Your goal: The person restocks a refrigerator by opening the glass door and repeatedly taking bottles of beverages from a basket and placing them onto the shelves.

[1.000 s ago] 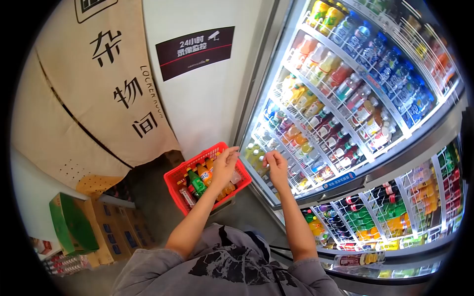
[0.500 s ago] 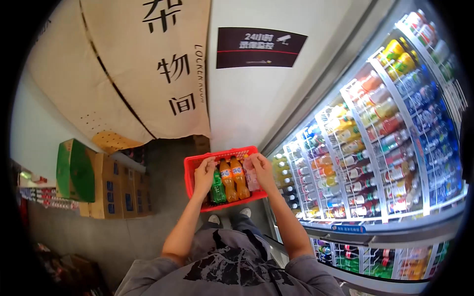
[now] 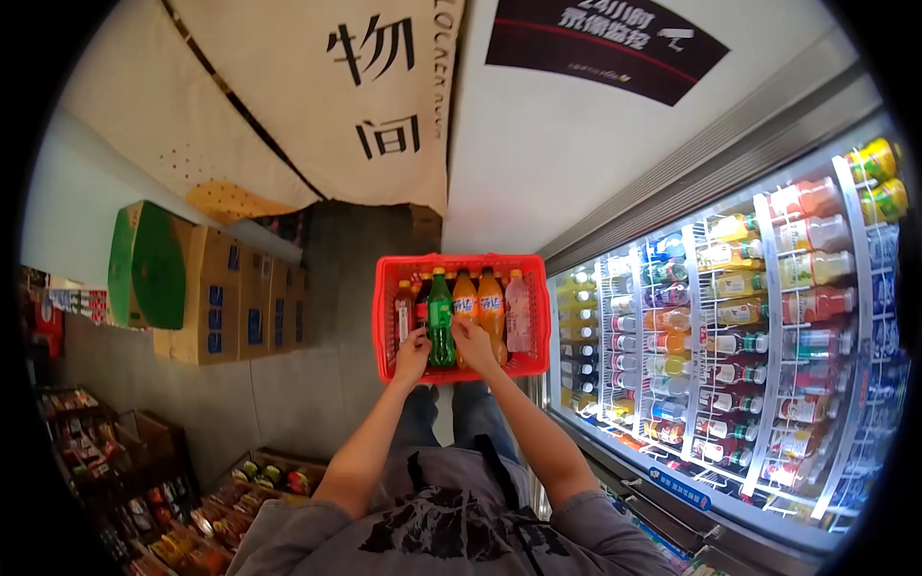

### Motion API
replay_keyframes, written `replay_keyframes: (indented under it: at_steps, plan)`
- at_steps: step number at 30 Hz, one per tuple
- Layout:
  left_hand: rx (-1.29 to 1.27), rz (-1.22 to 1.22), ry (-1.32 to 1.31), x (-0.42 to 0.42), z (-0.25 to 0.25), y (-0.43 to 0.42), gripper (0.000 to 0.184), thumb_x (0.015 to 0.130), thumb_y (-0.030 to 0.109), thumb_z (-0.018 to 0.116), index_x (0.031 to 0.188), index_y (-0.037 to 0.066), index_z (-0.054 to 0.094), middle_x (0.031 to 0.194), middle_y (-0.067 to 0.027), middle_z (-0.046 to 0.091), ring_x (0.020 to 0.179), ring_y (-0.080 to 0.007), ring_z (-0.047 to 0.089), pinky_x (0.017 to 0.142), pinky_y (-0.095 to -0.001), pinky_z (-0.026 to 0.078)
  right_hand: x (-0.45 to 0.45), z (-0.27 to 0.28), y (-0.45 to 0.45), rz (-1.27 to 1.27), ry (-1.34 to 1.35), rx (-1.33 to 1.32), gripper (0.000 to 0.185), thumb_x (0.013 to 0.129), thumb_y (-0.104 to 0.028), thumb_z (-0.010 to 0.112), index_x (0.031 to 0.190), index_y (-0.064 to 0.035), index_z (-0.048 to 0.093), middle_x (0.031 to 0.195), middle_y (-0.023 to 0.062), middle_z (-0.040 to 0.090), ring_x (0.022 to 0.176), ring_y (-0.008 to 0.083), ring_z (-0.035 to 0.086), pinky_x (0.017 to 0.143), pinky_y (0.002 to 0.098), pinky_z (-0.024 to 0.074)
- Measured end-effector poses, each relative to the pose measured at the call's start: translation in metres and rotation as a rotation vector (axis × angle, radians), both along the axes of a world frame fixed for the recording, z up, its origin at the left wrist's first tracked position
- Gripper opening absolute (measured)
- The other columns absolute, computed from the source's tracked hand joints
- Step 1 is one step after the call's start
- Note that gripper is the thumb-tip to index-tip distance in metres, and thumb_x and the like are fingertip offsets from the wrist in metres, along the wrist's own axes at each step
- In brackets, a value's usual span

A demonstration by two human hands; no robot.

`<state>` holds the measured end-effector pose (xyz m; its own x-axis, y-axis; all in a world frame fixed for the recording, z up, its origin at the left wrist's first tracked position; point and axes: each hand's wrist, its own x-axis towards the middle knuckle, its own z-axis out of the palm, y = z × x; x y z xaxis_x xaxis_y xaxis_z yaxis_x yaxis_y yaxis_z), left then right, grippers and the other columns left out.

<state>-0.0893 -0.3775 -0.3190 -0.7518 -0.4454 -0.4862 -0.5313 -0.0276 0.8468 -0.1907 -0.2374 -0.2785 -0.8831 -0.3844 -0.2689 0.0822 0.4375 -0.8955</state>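
A red shopping basket (image 3: 382, 326) stands in front of my body with several drink bottles in it. My left hand (image 3: 413, 353) has its fingers closed at the left side of a green soda bottle (image 3: 441, 326). On that bottle's other side, my right hand (image 3: 474, 344) grips with bent fingers, partly covering an orange soda bottle (image 3: 463, 290). A second orange soda bottle (image 3: 492, 307) lies to the right, beside a pink drink bottle (image 3: 517, 312). Along the basket's left side are a reddish-brown bottle (image 3: 403, 307) and a dark-capped bottle (image 3: 423, 293), mostly hidden.
A lit drinks fridge (image 3: 711, 336) with full shelves runs along the right. Cardboard boxes (image 3: 221, 298) and a green-sided box (image 3: 149, 269) stand at left. A cloth curtain (image 3: 288, 96) hangs ahead. Snack racks (image 3: 206, 518) are at lower left.
Both hands have moved inward to the green bottle, my right one away from the pink bottle. More bottles show at the basket's left. The view has tilted down and shifted.
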Motion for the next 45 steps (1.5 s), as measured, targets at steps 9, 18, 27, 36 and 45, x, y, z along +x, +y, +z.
replay_keyframes:
  at_steps: [9,18,27,36,45]
  plan:
    - [-0.021,-0.010,-0.129,-0.005,-0.016,0.010,0.047,0.091,0.019,0.064,0.134,0.003,0.050,0.116,-0.0186,0.064,0.100,-0.0242,0.064,0.088,-0.0333,0.050,0.016,-0.050,-0.024,0.038,0.036,0.383,0.042,0.085,-0.021,0.059,0.120,0.0024,0.062,0.090,0.0261,0.068,0.087,0.0393,0.068,0.079,0.0450,0.0529]
    - [0.002,-0.024,-0.120,-0.007,-0.036,0.007,0.054,0.095,0.024,0.061,0.140,0.000,0.044,0.119,-0.0186,0.063,0.107,-0.0238,0.061,0.092,-0.0330,0.047,0.001,-0.052,-0.019,-0.042,0.041,0.215,0.032,0.088,-0.024,0.059,0.102,0.0033,0.069,0.083,0.0238,0.069,0.082,0.0386,0.068,0.076,0.0431,0.0539]
    - [-0.190,-0.190,-0.035,-0.018,-0.035,0.016,0.073,0.081,0.037,0.074,0.137,0.003,0.041,0.113,-0.0241,0.065,0.106,-0.0373,0.063,0.089,-0.0424,0.049,-0.004,-0.053,-0.013,0.050,0.078,0.271,0.031,0.092,-0.026,0.057,0.089,0.0023,0.067,0.080,0.0243,0.067,0.078,0.0428,0.065,0.070,0.0472,0.0511]
    - [0.480,-0.095,-0.237,-0.012,0.004,-0.016,0.068,0.084,0.025,0.074,0.141,0.008,0.042,0.123,-0.0098,0.061,0.109,-0.0200,0.060,0.086,-0.0352,0.049,0.006,-0.047,-0.009,0.030,-0.167,0.003,0.049,0.089,-0.038,0.068,0.118,0.0008,0.060,0.105,0.0200,0.069,0.096,0.0305,0.068,0.082,0.0387,0.0523]
    - [0.639,-0.053,0.025,0.001,0.054,-0.026,0.069,0.090,0.016,0.068,0.148,0.010,0.032,0.129,-0.0095,0.055,0.114,-0.0205,0.057,0.088,-0.0349,0.051,0.014,0.013,-0.013,0.088,-0.646,-0.351,0.066,0.086,-0.030,0.074,0.136,0.0011,0.047,0.119,0.0128,0.062,0.108,0.0188,0.059,0.092,0.0312,0.0472]
